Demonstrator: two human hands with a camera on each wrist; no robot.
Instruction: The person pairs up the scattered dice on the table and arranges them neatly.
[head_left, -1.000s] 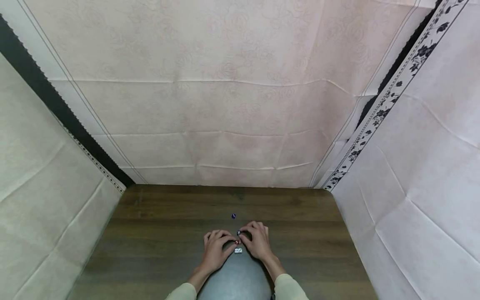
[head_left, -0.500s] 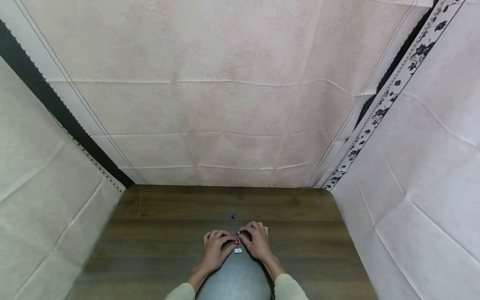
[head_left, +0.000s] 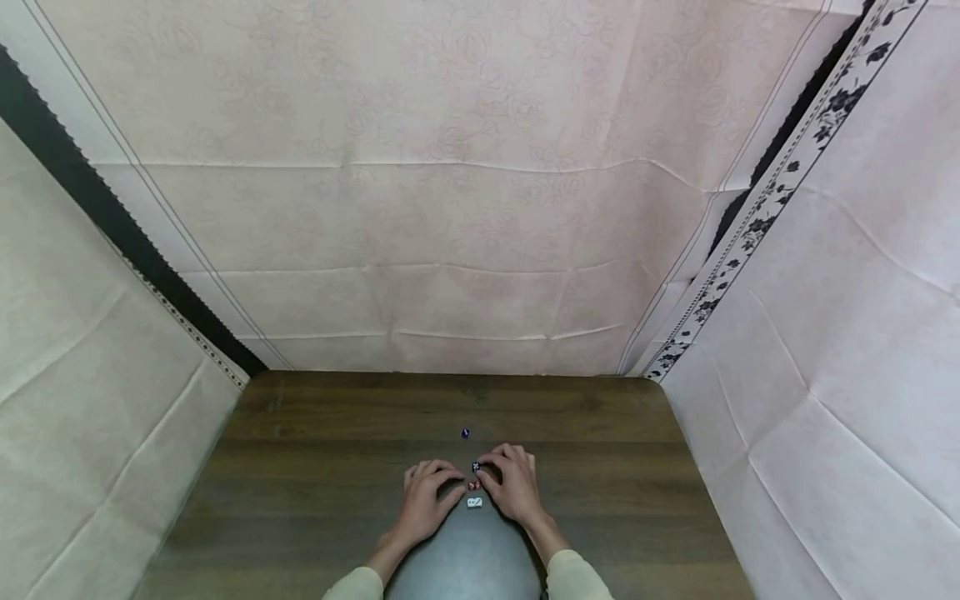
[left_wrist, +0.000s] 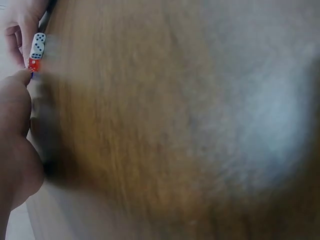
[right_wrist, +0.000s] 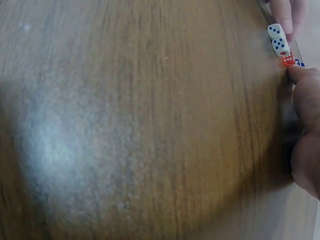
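Observation:
In the head view, my right hand point(head_left: 513, 483) pinches a dark blue die point(head_left: 476, 467) with white pips between thumb and index finger. Just in front of it sit small red dice point(head_left: 474, 485). My left hand point(head_left: 427, 502) is left of the red dice, with thumb and index finger parted and nothing between them. Nearest the person lie two white dice point(head_left: 474, 502), side by side. They show blue pips, and one red pip appears on the white dice point(right_wrist: 278, 40) in the right wrist view. The left thumb partly hides the dark blue die in the left wrist view.
Another blue die point(head_left: 465, 433) lies farther back on the wooden table point(head_left: 337, 417). A pale patterned cloth point(head_left: 465, 208) hangs along the table's back edge, with more cloth on both sides. A rounded grey shape point(head_left: 472, 554) is between the forearms.
My left hand has drawn back to the left, off the red dice, which stay in place. The right hand still holds the dark blue die in much the same spot.

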